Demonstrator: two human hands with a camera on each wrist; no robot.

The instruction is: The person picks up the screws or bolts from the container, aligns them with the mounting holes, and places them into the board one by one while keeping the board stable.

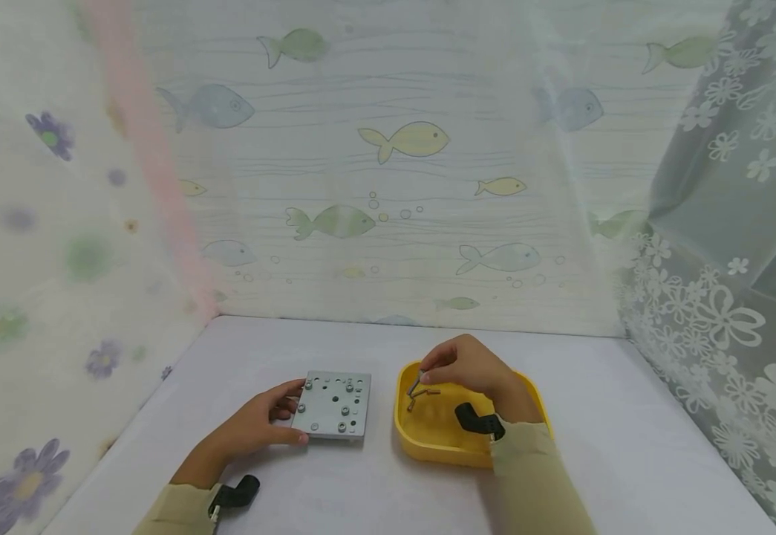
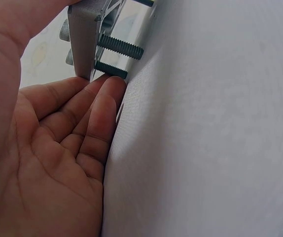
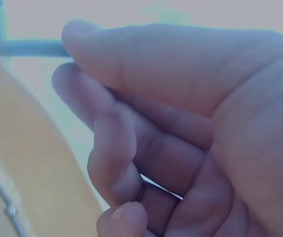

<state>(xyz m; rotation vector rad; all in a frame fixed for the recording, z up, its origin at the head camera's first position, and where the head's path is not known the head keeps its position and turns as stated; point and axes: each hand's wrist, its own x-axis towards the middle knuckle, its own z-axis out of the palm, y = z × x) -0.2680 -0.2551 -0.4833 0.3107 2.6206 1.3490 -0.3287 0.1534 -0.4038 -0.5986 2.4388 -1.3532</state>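
Note:
A square silver metal plate [image 1: 336,416] with holes and several socket-head screws stands on the white table. My left hand [image 1: 247,423] grips its left side, thumb at the near corner and fingers along the left edge. The left wrist view shows threaded screw shafts [image 2: 121,46] sticking out under the plate. Over the yellow tray [image 1: 428,451], my right hand [image 1: 471,368] pinches a screw [image 3: 33,48] between thumb and fingertips. Its threaded shaft points away from the fingers; the head is hidden in the grip. Several loose screws [image 1: 434,391] lie in the tray below.
The white tabletop [image 1: 388,498] runs back to a curtain [image 1: 401,290] printed with fish. Flowered curtain [image 1: 33,297] hangs on the left, and lace-patterned translucent sheeting [image 1: 715,319] on the right. Black wrist cameras [image 1: 243,490] sit at both sleeves.

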